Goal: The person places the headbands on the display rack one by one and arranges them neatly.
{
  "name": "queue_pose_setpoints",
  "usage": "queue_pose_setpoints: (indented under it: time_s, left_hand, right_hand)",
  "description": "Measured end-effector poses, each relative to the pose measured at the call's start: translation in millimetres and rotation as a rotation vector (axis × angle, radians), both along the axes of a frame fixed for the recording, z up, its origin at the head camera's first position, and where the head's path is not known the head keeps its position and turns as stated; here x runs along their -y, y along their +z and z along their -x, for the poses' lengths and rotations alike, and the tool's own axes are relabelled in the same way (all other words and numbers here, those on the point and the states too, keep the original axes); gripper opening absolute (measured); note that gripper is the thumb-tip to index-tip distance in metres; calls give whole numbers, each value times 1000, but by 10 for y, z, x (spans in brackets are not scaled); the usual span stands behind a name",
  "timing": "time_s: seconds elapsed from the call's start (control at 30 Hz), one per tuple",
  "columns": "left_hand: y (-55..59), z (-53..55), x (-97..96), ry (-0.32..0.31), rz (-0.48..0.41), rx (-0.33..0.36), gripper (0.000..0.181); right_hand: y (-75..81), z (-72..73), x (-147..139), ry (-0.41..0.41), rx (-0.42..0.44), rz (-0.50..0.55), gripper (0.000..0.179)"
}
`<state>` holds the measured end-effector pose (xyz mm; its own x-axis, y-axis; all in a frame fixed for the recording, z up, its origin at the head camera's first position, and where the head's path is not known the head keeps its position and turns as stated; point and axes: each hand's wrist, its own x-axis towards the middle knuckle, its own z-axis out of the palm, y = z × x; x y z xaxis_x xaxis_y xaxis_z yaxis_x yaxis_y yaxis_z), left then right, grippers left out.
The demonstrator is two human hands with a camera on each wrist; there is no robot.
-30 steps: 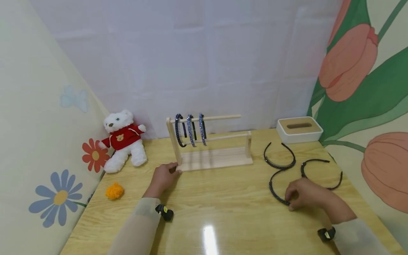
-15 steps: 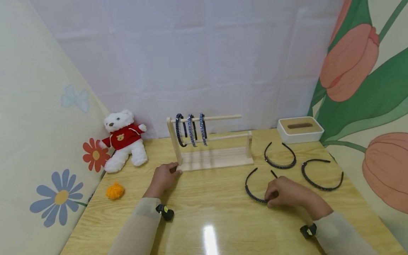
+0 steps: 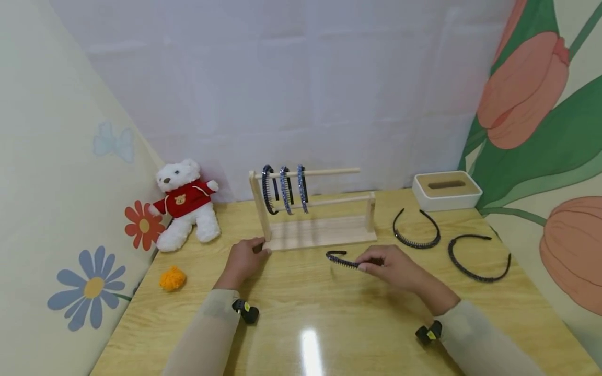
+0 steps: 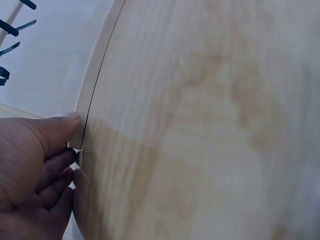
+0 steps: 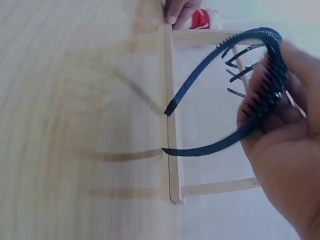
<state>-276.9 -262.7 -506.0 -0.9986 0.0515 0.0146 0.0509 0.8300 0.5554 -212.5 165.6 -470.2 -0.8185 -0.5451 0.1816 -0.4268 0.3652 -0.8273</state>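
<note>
A toothed black headband (image 3: 342, 261) is in my right hand (image 3: 392, 266), pinched between thumb and fingers along its curved middle. It is lifted off the table in front of a wooden rack (image 3: 320, 235); its two ends (image 5: 172, 107) point away from the palm in the right wrist view. My left hand (image 3: 243, 262) holds the rack's near left base corner, thumb on the board and fingers curled against its end (image 4: 62, 165). Several beaded headbands do not hang there: three hang on the left half of the upper rod, including a blue one (image 3: 286, 190).
Two dark headbands lie at the right, one (image 3: 416, 243) nearer the rack and another (image 3: 479, 277) by the table's right side. A white tissue box (image 3: 447, 201) stands behind them. A white teddy bear (image 3: 185, 203) and an orange pompom (image 3: 172, 279) are at the left.
My right hand has moved left and raised the headband from the tabletop, tilting it. My left hand stays at the rack's corner.
</note>
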Motion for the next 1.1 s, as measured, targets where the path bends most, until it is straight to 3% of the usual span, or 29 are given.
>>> queue_pose_setpoints:
  time_s: [0.13, 0.2, 0.37, 0.47, 0.63, 0.7, 0.9, 1.1]
  left_hand:
    - [22, 2, -6, 2, 5, 9, 51]
    - [28, 4, -7, 9, 3, 19, 51]
    - [35, -3, -12, 15, -8, 35, 51]
    - [41, -7, -20, 14, -18, 41, 51]
    - [35, -4, -29, 16, -21, 47, 52]
    - [33, 0, -28, 14, -18, 48, 52]
    - [32, 18, -23, 8, -16, 33, 51]
    - [34, 16, -20, 6, -6, 26, 51]
  right_hand:
    - [66, 55, -38, -181, 143, 147, 23]
    - [105, 79, -66, -228, 257, 286, 23]
    - [198, 80, -160, -246, 528, 704, 27]
    - [252, 64, -250, -209, 596, 857, 29]
    - [359, 37, -405, -67, 614, 1047, 32]
    - [421, 29, -458, -45, 595, 1101, 33]
    - [711, 77, -572, -126, 502, 1234, 27]
    - [971, 264, -625, -136, 431, 1383, 27]
